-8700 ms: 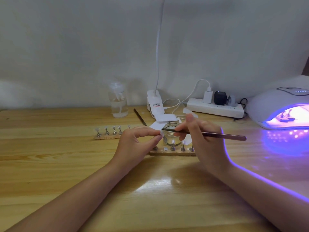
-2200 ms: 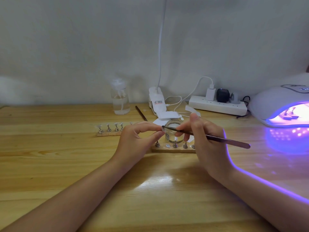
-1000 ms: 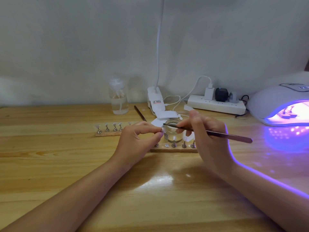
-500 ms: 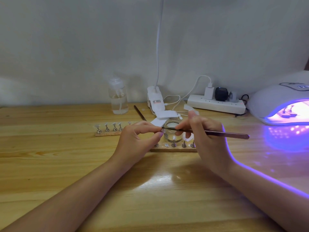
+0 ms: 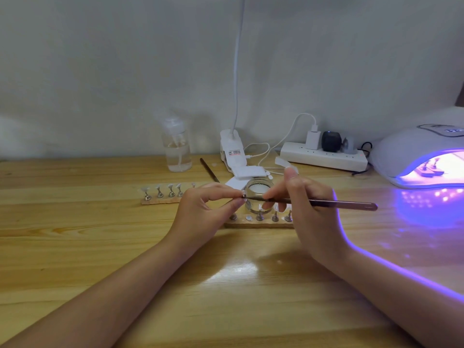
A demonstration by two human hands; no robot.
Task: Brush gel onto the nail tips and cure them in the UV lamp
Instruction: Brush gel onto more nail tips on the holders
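My left hand (image 5: 206,209) pinches a small nail tip holder (image 5: 243,196) between thumb and forefinger above the table. My right hand (image 5: 308,209) grips a thin metallic brush (image 5: 339,203), and the brush end touches the held nail tip. Behind the hands stands a small open glass gel jar (image 5: 258,190). A wooden strip (image 5: 258,224) with several metal stands lies under the hands. A second strip (image 5: 163,200) with several clear nail tips on stands lies to the left. The white UV lamp (image 5: 414,156) glows purple at the far right, with stands inside it.
A clear pump bottle (image 5: 177,151) stands at the back. A white clip lamp (image 5: 233,154), a white power strip (image 5: 324,156) with plugs and cables, a second brush (image 5: 209,170) and white pads (image 5: 248,172) lie behind the jar.
The brush has made small strokes against the nail tip held by my left hand; its handle tilts slightly differently. Both hands stay in nearly the same place.
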